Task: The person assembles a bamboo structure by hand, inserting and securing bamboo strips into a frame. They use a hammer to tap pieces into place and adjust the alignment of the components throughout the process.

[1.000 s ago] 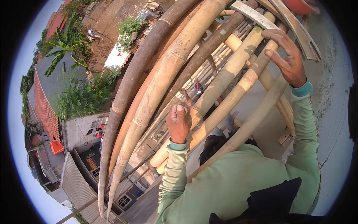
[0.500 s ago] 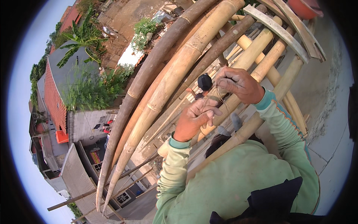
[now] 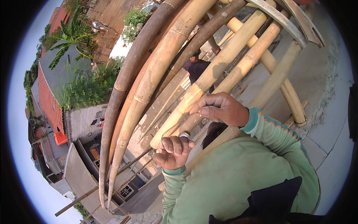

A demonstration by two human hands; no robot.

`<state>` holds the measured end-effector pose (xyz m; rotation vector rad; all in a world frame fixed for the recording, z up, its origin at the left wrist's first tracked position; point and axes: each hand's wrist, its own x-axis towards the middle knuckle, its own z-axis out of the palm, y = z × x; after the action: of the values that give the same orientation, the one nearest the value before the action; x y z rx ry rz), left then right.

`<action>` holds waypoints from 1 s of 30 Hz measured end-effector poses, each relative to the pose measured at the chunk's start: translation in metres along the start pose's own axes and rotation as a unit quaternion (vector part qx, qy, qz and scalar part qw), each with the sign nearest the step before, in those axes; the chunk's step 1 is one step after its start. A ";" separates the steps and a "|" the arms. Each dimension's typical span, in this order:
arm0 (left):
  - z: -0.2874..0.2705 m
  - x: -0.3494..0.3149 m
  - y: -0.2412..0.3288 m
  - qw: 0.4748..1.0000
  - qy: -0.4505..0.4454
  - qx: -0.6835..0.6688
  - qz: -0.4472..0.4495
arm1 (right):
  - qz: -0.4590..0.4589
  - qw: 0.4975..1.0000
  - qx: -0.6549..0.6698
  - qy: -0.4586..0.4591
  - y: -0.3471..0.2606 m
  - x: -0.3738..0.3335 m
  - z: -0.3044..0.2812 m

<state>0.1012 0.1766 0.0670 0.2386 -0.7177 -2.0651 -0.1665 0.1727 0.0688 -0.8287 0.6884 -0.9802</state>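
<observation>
My right hand [image 3: 223,109] is closed, thumb and fingertips pinched on a thin brown cord [image 3: 178,124]. From there the strand slants down and left across a pale bamboo pole [image 3: 209,80] toward my left hand [image 3: 174,151]. The left fingers are curled in, and what lies inside them is hidden. Just above them shows a small silvery, dark-topped thing [image 3: 184,134]; I cannot tell whether the hand touches it. Close under my right hand runs a second pale bamboo pole [image 3: 257,52].
Long brown and yellow bamboo poles [image 3: 143,91] bend along the left. Wooden slats [image 3: 279,18] cross the poles at the upper right. Below, another person in dark clothing [image 3: 194,69] is partly hidden behind the poles. Houses, a banana plant [image 3: 74,35] and shrubs lie beyond.
Both hands have moved down and left, and the left fingers have curled in more. The view has shifted, and the person below now appears farther left, with the cap hidden.
</observation>
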 end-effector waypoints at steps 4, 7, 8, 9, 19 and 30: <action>0.008 0.009 -0.002 0.997 0.037 -0.058 0.044 | -0.059 0.998 -0.003 -0.017 0.033 0.002 0.004; 0.005 0.004 0.000 0.986 0.130 -0.103 0.012 | -0.215 0.927 -0.308 0.000 0.032 0.001 -0.002; 0.006 0.003 0.002 0.982 0.149 -0.117 -0.012 | -0.262 0.862 -0.434 0.017 0.032 0.000 -0.007; 0.009 0.006 0.005 0.976 0.169 -0.130 -0.037 | -0.327 0.790 -0.518 0.004 0.032 -0.003 -0.014; 0.011 0.065 0.017 0.972 -0.124 0.198 -0.020 | 0.200 0.947 -0.081 -0.239 -0.025 0.004 -0.054; 0.019 0.087 0.005 0.993 0.038 0.098 -0.045 | -0.040 0.990 -0.098 0.089 0.025 0.018 -0.047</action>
<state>0.0469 0.1109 0.0938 0.4654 -0.8772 -2.0600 -0.1866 0.1509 0.0205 -0.9537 0.9219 -1.0795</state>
